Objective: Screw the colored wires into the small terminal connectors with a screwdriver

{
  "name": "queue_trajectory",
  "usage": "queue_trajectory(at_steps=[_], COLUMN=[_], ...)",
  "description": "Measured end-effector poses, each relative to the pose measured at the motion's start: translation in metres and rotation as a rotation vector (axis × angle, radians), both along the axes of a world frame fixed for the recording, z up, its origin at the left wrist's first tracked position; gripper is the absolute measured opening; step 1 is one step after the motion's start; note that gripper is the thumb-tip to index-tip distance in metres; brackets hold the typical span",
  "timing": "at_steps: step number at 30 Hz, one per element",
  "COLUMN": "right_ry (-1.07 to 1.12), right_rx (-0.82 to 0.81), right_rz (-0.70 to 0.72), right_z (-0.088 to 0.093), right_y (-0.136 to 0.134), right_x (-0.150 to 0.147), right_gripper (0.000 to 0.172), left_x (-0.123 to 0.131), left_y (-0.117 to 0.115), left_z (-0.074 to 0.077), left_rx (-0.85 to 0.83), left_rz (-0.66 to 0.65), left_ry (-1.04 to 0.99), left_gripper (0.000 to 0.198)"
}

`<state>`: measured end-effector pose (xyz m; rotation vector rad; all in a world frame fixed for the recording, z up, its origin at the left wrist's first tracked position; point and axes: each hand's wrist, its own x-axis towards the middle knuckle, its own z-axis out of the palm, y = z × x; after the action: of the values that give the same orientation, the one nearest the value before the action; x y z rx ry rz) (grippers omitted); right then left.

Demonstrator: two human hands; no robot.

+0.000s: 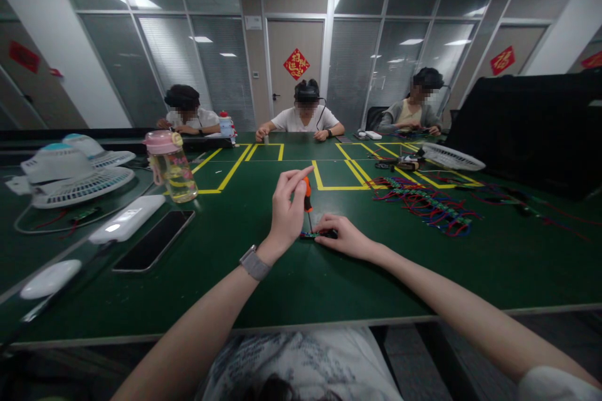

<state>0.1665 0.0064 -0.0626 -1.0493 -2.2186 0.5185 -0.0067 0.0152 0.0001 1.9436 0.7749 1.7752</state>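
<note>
Plainly, the relation of note is that between a screwdriver [308, 195] and a small circuit board [308, 235], which are found directly in front of the person, between the two hands and close to the green table [376, 291]. The screwdriver is stood nearly upright, its long axis set steeply to the table and its orange and black handle tipped slightly leftward; its shaft is directed down at the board, though whether the tip is seated in a screw cannot be told. The handle is held lightly by the left hand [286, 207], the thumb being set against it and the fingers kept together and nearly straight rather than wrapped round. The board is laid low, its visible length running roughly left to right, across the line of the shaft. Its right end is held under the fingertips of the right hand [347, 237], which is curled and partly closed; the firmness of that hold is not shown, and a dark part beneath the fingers is too hidden to be identified. The board is therefore judged nearer to the right hand, while the tool's handle is reached from the left and above. A bundle of wired boards [430, 205] is noted farther right, untouched, and a phone [155, 242] is noted well to the left.
</note>
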Motion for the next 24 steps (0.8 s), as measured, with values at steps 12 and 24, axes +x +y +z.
queue_trajectory(at_steps=[12, 24], right_ry=[-0.006, -0.003], right_rx=[0.018, 0.009], right_rz=[-0.004, -0.004], right_z=[-0.0007, 0.0003], right_y=[0.0006, -0.0004], right_x=[-0.0008, -0.0009], right_gripper=[0.017, 0.018], left_x=[0.0014, 0.0015], left_y=[-0.0025, -0.0030], left_z=[0.0016, 0.0011], left_rx=[0.025, 0.019], left_rz=[0.033, 0.023], left_ry=[0.019, -0.047], left_gripper=[0.021, 0.018])
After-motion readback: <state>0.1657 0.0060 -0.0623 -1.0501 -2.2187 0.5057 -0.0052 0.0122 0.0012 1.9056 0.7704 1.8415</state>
